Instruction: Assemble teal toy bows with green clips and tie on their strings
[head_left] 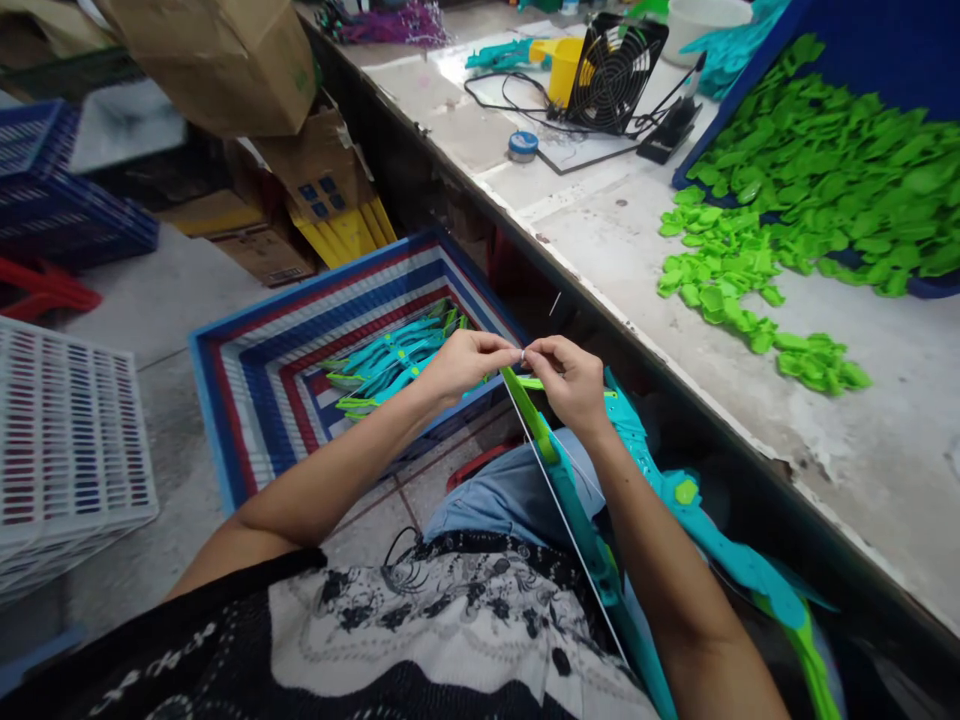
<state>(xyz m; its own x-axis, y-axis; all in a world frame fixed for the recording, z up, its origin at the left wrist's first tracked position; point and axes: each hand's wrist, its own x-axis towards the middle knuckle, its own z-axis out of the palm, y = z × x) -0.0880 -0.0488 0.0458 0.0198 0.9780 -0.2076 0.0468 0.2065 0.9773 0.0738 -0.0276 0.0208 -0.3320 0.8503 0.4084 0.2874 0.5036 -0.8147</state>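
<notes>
My left hand [463,365] and my right hand [571,382] meet above my lap, with thumbs and fingertips pinched together. Between them is a small loop of thin white string [523,356]. Just below my fingers is the green tip of a teal toy bow [564,490], which slants back towards my body between my forearms. The white string runs along its side. A second teal and green bow-shaped piece [686,492] lies to the right of my right forearm, partly hidden by it.
A striped basket [247,390] on the floor holds several teal and green bows [397,355]. On the workbench [645,340] to the right lie green plastic parts [727,280], spilling from a blue bin [885,60]. A black fan [616,75] stands farther back. A white crate [67,440] sits at left.
</notes>
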